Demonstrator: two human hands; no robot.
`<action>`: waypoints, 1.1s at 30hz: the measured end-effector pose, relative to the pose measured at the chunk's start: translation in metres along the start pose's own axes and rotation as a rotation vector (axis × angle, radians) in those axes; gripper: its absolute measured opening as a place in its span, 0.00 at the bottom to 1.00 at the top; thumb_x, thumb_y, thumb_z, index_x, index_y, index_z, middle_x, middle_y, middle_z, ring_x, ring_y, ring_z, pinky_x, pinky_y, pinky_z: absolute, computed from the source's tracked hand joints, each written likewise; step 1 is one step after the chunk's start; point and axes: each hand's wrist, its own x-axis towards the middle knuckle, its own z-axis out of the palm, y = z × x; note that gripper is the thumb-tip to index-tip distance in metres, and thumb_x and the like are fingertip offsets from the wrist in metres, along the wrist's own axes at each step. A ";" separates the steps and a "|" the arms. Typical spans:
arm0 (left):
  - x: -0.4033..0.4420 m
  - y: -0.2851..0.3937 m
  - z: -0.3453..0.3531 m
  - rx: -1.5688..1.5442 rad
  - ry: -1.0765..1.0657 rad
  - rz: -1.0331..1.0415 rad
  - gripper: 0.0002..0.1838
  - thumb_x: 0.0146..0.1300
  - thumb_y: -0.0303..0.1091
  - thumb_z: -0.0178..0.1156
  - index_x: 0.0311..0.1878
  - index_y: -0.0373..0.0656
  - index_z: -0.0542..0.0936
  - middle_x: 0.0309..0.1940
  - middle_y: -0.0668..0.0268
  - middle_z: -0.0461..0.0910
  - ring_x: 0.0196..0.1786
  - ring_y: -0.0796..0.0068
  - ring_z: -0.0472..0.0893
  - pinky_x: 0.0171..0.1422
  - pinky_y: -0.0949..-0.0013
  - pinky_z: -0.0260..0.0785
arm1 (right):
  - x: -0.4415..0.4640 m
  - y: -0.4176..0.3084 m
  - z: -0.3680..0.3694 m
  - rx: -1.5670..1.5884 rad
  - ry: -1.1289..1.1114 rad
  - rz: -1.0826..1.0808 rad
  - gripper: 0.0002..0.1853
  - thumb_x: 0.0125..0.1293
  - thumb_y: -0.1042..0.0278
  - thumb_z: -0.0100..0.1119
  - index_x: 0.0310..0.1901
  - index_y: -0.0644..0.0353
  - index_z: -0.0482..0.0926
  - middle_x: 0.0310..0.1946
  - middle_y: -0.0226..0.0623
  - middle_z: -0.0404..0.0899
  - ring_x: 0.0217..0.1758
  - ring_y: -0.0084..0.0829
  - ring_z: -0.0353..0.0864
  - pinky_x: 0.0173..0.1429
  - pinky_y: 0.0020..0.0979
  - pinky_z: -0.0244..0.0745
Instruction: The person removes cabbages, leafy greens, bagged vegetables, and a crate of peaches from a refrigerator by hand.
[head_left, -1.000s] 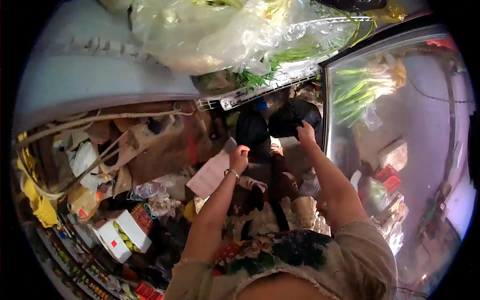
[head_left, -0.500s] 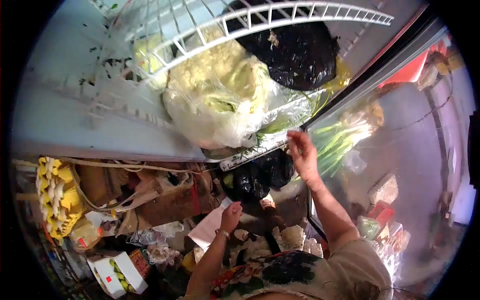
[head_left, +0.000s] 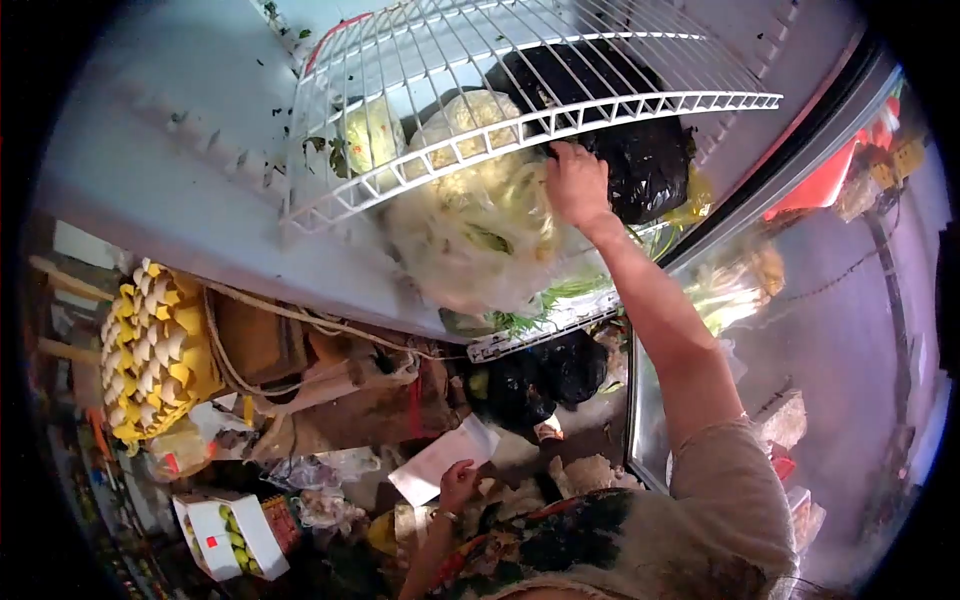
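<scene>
My right hand reaches up into the refrigerator, just under the front edge of a white wire shelf. Its fingers are bunched at the near side of a black plastic bag, pinching its edge; the fingertips are partly hidden. Immediately left of this hand lies a cauliflower in a clear plastic bag. My left hand hangs low outside the refrigerator, fingers loosely curled with nothing visible in them, near a pale flat sheet.
A glass door stands swung out at the right. Green herbs lie at the compartment's front lip, with black bags below. Yellow egg trays and a white box of green fruit are at the left.
My right hand has moved up and inward from beside the door edge to the black bag. My left hand has dropped slightly. The view has shifted, showing more of the wire shelf.
</scene>
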 end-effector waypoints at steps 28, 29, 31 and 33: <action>-0.052 -0.055 -0.027 -0.371 -0.050 0.108 0.16 0.63 0.33 0.60 0.53 0.37 0.77 0.37 0.64 0.82 0.38 0.75 0.79 0.44 0.71 0.73 | -0.071 0.009 -0.232 1.935 -0.034 0.541 0.15 0.63 0.66 0.59 0.48 0.65 0.78 0.43 0.38 0.83 0.44 0.33 0.83 0.51 0.34 0.79; -0.049 -0.059 -0.032 -0.141 -0.029 0.055 0.16 0.64 0.32 0.59 0.53 0.37 0.76 0.38 0.64 0.82 0.38 0.76 0.79 0.45 0.72 0.73 | -0.088 0.011 -0.238 1.972 -0.054 0.499 0.15 0.63 0.67 0.59 0.48 0.65 0.78 0.45 0.40 0.83 0.46 0.35 0.83 0.53 0.35 0.78; -0.050 -0.050 -0.032 -0.286 0.011 -0.016 0.16 0.64 0.32 0.59 0.53 0.37 0.76 0.39 0.63 0.82 0.40 0.76 0.79 0.45 0.72 0.73 | -0.121 0.028 -0.236 2.162 -0.072 0.464 0.15 0.64 0.68 0.56 0.50 0.65 0.78 0.47 0.42 0.82 0.50 0.38 0.81 0.57 0.39 0.76; -0.051 -0.036 -0.034 -0.128 0.034 -0.051 0.16 0.64 0.32 0.59 0.53 0.38 0.77 0.39 0.63 0.82 0.40 0.76 0.79 0.45 0.72 0.73 | -0.161 0.025 -0.241 2.242 0.059 0.445 0.18 0.65 0.66 0.53 0.54 0.66 0.75 0.52 0.45 0.79 0.57 0.43 0.77 0.64 0.46 0.70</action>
